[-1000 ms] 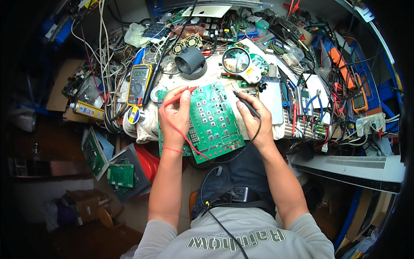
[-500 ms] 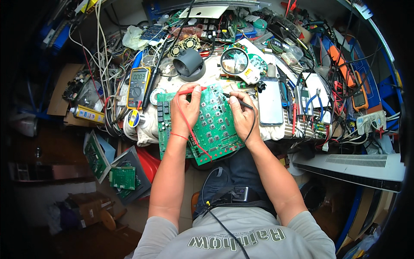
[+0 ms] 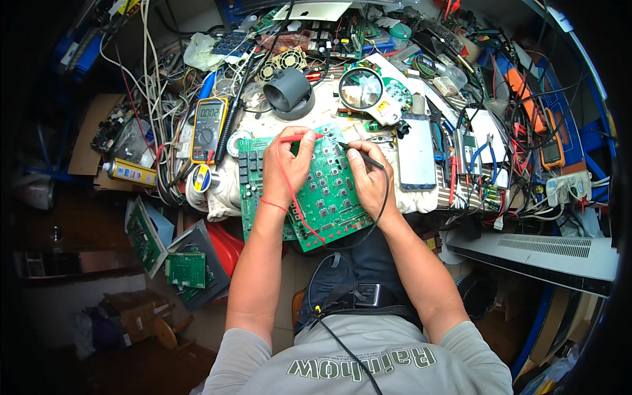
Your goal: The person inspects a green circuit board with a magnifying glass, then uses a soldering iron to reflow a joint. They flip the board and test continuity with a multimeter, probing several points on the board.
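My left hand [image 3: 289, 168] is closed around a red test probe [image 3: 297, 137], whose tip points right at the top of a green circuit board [image 3: 334, 220]. In my right hand [image 3: 372, 178] is a black test probe [image 3: 361, 154], its tip slanting up and left to the same part of the board. Whether the tips touch metal is too small to tell. Rows of small square buttons cover this board. Beneath its left side lies a second green board [image 3: 251, 191], partly hidden by my left hand. A red lead and a black lead trail from the probes.
A yellow multimeter [image 3: 210, 128] stands at the left, its display lit. Beyond the boards are a grey round stand [image 3: 288, 93], a magnifying glass [image 3: 361, 88] and a phone-like slab [image 3: 417, 155]. Pliers [image 3: 484, 151], cables and electronic parts crowd the bench. More boards [image 3: 186, 270] lean at lower left.
The probe tips have come closer together: the red one moved right and the black one slightly left. The meter's last digit changed. Both boards stay nearly still.
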`<move>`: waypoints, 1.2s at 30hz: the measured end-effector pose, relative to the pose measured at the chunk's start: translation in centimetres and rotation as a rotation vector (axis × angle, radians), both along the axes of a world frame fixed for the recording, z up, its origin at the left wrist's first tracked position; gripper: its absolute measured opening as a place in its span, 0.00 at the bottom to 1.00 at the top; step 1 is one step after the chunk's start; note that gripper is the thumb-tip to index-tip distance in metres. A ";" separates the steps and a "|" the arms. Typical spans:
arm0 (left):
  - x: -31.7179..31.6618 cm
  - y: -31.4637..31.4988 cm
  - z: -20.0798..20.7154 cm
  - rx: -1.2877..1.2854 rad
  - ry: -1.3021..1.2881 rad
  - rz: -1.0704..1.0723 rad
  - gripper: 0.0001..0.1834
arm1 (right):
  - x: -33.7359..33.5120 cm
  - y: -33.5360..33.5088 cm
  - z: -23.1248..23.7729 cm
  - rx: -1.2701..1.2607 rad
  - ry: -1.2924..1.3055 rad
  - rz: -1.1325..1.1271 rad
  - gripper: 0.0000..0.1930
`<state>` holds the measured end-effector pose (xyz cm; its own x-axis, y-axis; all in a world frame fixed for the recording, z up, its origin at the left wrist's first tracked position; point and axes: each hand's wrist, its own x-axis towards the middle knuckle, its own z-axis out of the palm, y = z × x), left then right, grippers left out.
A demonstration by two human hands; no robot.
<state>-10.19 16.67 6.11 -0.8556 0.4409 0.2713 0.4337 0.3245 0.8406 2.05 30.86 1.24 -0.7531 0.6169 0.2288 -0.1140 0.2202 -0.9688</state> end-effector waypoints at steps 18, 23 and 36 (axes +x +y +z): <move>0.1 0.3 -0.9 -0.038 0.088 -0.004 0.14 | -0.4 -0.1 0.7 0.131 0.044 -0.014 0.10; 0.2 0.4 -1.0 -0.035 0.086 0.011 0.13 | -0.3 -0.1 0.9 0.173 0.036 -0.010 0.09; 0.1 0.4 -1.0 -0.037 0.105 -0.013 0.12 | -0.3 -0.1 1.2 0.201 0.019 0.002 0.10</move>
